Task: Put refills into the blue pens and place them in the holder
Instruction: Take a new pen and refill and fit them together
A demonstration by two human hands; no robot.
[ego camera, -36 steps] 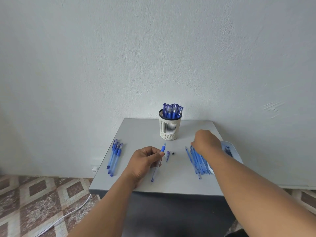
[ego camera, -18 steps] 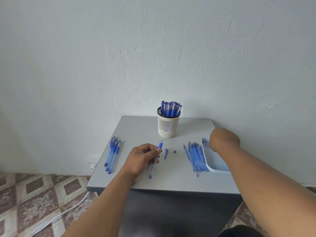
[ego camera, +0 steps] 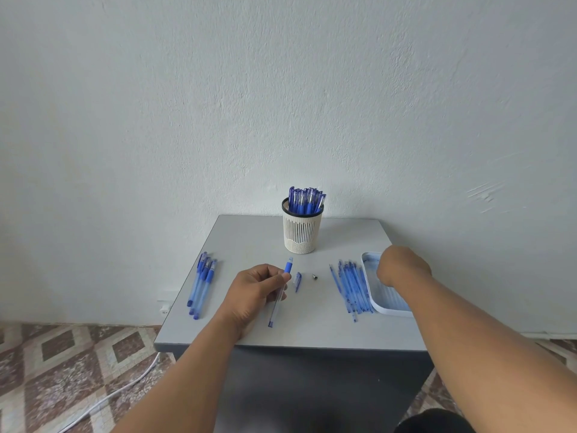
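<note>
My left hand [ego camera: 254, 293] grips a blue pen barrel [ego camera: 278, 300] near its grip end, tilted over the grey table [ego camera: 249, 242]. A pen cap [ego camera: 298, 280] and a small metal tip [ego camera: 314, 277] lie just right of it. My right hand [ego camera: 402, 265] reaches down into the white tray [ego camera: 382, 303] at the table's right edge; its fingers are hidden behind the knuckles. Several blue refills [ego camera: 351, 285] lie in a row left of the tray. The cream slotted holder [ego camera: 302, 228] at the back is full of blue pens.
A few blue pens [ego camera: 201, 284] lie together near the table's left edge. The wall stands right behind the table. A white cable [ego camera: 125, 389] runs over the patterned floor tiles at lower left.
My right hand left the row of refills and moved right, over and down into the tray. The left hand kept its hold on the barrel and barely moved.
</note>
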